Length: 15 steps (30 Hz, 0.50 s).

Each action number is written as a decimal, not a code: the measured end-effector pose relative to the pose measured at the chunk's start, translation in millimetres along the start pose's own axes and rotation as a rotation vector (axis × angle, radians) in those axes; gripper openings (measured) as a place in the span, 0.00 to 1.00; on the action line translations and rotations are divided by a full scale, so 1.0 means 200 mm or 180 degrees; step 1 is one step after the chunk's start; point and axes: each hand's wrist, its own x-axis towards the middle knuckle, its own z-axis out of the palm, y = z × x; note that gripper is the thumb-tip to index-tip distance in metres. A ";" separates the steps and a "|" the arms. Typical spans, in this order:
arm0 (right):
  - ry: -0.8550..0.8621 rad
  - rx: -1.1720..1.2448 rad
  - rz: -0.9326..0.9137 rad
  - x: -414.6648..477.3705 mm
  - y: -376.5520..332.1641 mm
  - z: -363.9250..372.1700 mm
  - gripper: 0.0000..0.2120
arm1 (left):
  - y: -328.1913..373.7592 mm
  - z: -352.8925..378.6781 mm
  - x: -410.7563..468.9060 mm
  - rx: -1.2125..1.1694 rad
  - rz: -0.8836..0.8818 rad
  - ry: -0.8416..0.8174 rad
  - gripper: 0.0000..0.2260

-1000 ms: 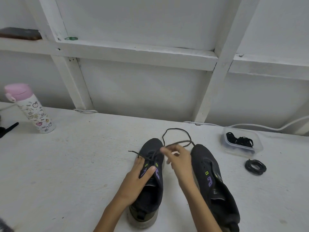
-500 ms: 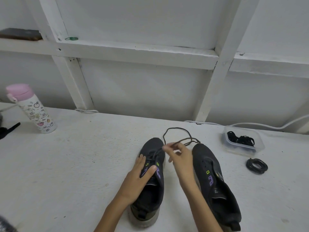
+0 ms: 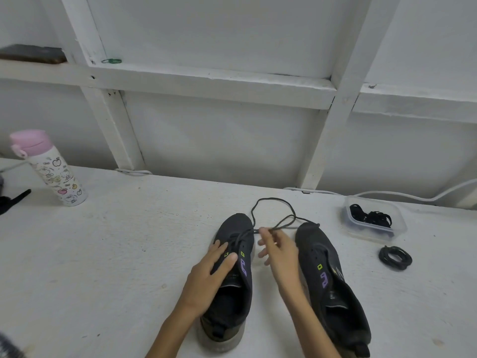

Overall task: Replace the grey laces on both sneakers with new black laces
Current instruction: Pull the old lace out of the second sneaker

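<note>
R hand (image 3: 277, 250) first: thumb + index pinch the grey lace (image 3: 272, 198) right at the fingertips, other fingers loose and spread. L hand (image 3: 211, 272) lies flat, fingers straight, pressing on the left sneaker (image 3: 238, 224) over the tongue. It grips nothing, just pins the shoe.

Key relation: the lace leaves the eyelets just left of the R hand and crosses the gap btwn the shoes. It then loops off toward the wall (image 3: 232, 138), tail end lying by the toe of the right sneaker (image 3: 333, 288). Both shoes lie heel to the person, toe to the wall. So a pull away and rightward prob. draws the cord out through the eyelets, and the R hand is the nearer one for it.

Cord is thin, round, limp. Uppers are dark soft mesh w/ green + purple tabs; right shoe's eyelets look bare.

Further right there's a clear plastic tub (image 3: 371, 235) w/ black laces (image 3: 371, 218) tangled inside. A coiled black lace (image 3: 395, 257) sits beside it on the rough white worktop (image 3: 116, 254).
</note>
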 end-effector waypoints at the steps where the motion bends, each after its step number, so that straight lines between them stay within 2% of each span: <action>1: -0.0210 -0.0109 0.0084 -0.03 0.04 0.02 0.14 | -0.01 -0.01 0.01 -0.0056 0.0054 0.0064 0.29; 4: -0.0590 -0.0204 -0.0074 -0.14 0.11 0.11 0.25 | -0.01 -0.04 0.05 0.0169 0.0292 0.0287 0.12; 6: -0.0691 0.0053 0.0048 -0.19 0.10 0.15 0.29 | 0.00 -0.07 0.09 0.0470 0.0475 0.0348 0.06; 9: -0.0793 0.0206 0.0134 -0.22 0.05 0.17 0.23 | 0.02 -0.09 0.16 0.0920 0.0599 0.0376 0.04; 12: -0.0802 0.0094 0.0301 -0.23 0.05 0.17 0.36 | 0.03 -0.07 0.19 0.1619 0.0767 0.0436 0.02; 15: -0.0773 0.0099 0.0333 -0.24 0.05 0.18 0.38 | 0.04 -0.06 0.21 0.1983 0.0959 0.0647 0.04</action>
